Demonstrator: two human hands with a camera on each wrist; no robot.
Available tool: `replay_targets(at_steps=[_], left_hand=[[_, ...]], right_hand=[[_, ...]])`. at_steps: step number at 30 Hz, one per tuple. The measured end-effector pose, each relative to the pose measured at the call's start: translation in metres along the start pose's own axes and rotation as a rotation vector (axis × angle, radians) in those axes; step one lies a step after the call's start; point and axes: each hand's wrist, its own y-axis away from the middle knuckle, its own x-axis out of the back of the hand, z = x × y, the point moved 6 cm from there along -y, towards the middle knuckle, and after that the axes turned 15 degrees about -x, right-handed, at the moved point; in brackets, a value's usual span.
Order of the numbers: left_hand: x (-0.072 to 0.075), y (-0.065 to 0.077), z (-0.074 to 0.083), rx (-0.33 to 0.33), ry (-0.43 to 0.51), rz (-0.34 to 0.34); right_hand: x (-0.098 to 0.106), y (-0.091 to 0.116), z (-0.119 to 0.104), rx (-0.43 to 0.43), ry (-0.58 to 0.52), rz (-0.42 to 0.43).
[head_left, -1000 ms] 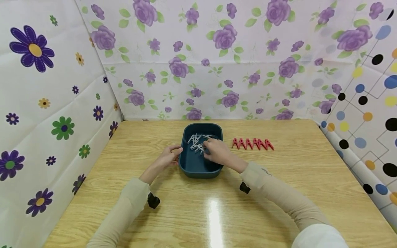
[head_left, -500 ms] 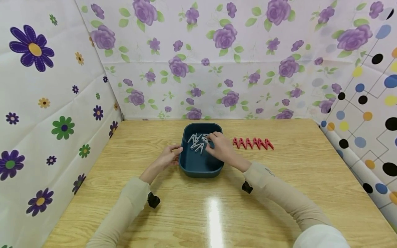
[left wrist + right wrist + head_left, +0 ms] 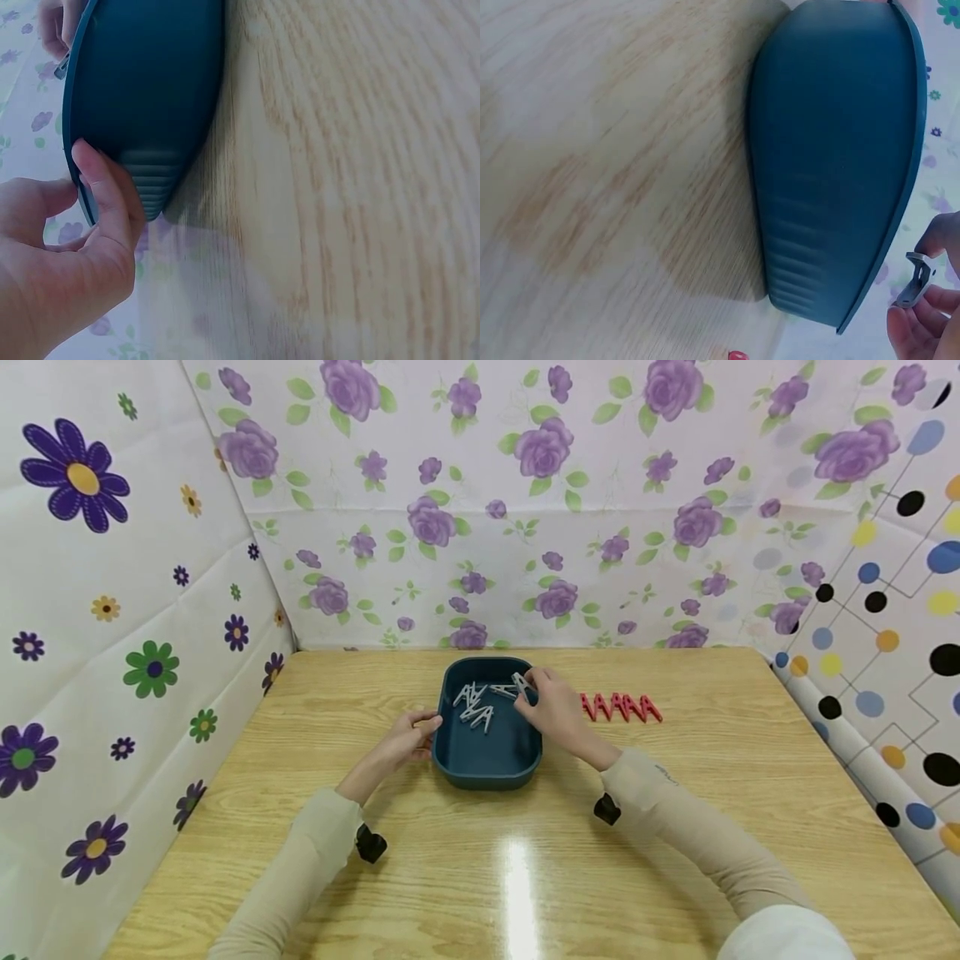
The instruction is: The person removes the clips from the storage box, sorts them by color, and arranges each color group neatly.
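A dark blue plastic bin (image 3: 486,756) stands on the table, with several grey clothespins (image 3: 474,700) lying loose inside it. My left hand (image 3: 402,741) pinches the bin's left rim between thumb and fingers; the left wrist view shows the fingers against the outer wall. Above the bin's far right part, my right hand (image 3: 561,712) holds one grey clothespin (image 3: 521,683) between thumb and fingertips. That same clothespin (image 3: 916,282) shows past the rim in the right wrist view. To the right of the bin, several red clothespins (image 3: 624,707) form a row, its left end hidden by my right hand.
The wooden table (image 3: 345,693) reaches back to a flowered cloth wall (image 3: 480,527). More patterned cloth hangs on the left and right sides. Dark wrist cameras (image 3: 371,843) sit below both sleeves.
My right hand has picked a grey clothespin out of the pile and moved right and up, to the bin's right rim. The left hand and the bin have stayed in place.
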Motion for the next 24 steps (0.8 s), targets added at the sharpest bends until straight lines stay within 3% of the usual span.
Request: replay_targets(at_steps=[6, 14, 24], left_hand=[[0.000, -0.002, 0.000, -0.008, 0.008, 0.017], [0.002, -0.004, 0.004, -0.048, -0.015, 0.033], [0.002, -0.004, 0.009, -0.090, -0.068, 0.023]], right_hand=[[0.010, -0.001, 0.013, -0.127, -0.030, -0.018], [0.019, 0.001, 0.031, -0.176, -0.037, 0.026], [0.020, 0.003, 0.047, -0.282, -0.009, -0.053]])
